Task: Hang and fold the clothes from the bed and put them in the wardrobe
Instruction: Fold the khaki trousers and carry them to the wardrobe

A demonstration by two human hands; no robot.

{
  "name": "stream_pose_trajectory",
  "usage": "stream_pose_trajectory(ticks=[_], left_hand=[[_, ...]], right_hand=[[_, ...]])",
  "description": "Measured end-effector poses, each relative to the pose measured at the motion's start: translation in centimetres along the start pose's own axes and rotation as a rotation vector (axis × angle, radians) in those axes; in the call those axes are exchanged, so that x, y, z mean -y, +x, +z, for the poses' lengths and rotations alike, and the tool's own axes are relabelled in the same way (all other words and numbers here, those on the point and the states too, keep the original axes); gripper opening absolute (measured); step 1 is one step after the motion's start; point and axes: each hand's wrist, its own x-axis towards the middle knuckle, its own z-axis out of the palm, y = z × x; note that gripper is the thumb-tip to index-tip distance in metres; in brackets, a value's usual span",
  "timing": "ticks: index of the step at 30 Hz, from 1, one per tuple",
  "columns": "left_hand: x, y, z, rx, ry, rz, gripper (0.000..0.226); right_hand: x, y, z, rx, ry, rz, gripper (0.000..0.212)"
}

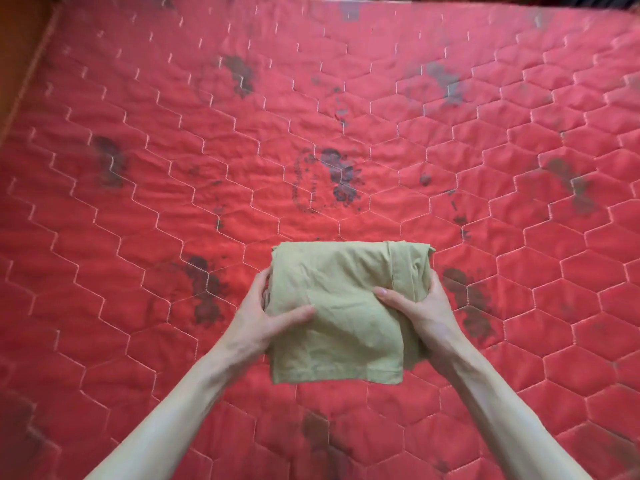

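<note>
Folded olive garment [341, 303] held over the red quilted bed [138, 150]: left hand [263, 315] and right hand [420, 310] grip its sides, thumbs on top. I judge it light, limp; support underneath.

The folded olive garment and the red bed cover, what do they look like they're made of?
The folded olive garment looks like thin woven cloth, perhaps cotton: matte, soft creases, stitched hem. The red bed cover seems a quilted fabric with slight sheen: stitched hexagons, puffed cells, dark faded print.

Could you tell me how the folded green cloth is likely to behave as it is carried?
The cloth looks soft and floppy: its near edge droops. It probably weighs little. Held by the left hand and right hand, the folds should hold.
</note>
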Motion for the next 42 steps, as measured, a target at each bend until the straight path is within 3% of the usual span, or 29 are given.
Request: stream_pose_trajectory(ticks=[4, 7, 13, 17, 21, 27, 32, 38, 42], left_hand=[[-4.6, -5.2, -1.2, 0.040, -0.011, 0.001, 0.097], [-8.1, -9.8, -1.6, 0.002, -0.078, 0.024, 0.085], [-14.2, -19.8, -1.8, -0.105, -0.186, 0.135, 0.078], [-17.5, -25.7, -2.9, -0.184, -0.177, 0.215, 0.073], [-19.3, -31.3, -3.8, -0.292, -0.177, 0.305, 0.090], [-18.4, -39.8, -6.4, -0.443, -0.232, 0.288, 0.090], [-16.2, -47.5, -9.9, -0.498, -0.291, 0.236, 0.072], [-11.9, -55.5, -14.0, -0.796, -0.506, 0.191, 0.053], [-7.8, -61.5, -16.3, -0.974, -0.668, 0.281, 0.043]], right_hand=[[6.3, -5.1, -0.5, 0.052, 0.008, 0.012, 0.078], [11.2, -10.0, -0.4, 0.083, -0.086, -0.054, 0.087], [18.5, -20.2, 0.4, 0.198, -0.262, -0.191, 0.130], [21.8, -24.5, 1.0, 0.238, -0.270, -0.307, 0.124], [23.9, -27.6, 2.2, 0.291, -0.221, -0.374, 0.117], [26.1, -31.4, 6.4, 0.462, -0.238, -0.460, 0.116], [27.2, -35.4, 12.2, 0.662, -0.266, -0.482, 0.110], [26.0, -41.5, 21.4, 0.920, -0.357, -0.496, 0.104], [24.1, -46.4, 28.0, 1.048, -0.416, -0.485, 0.098]])
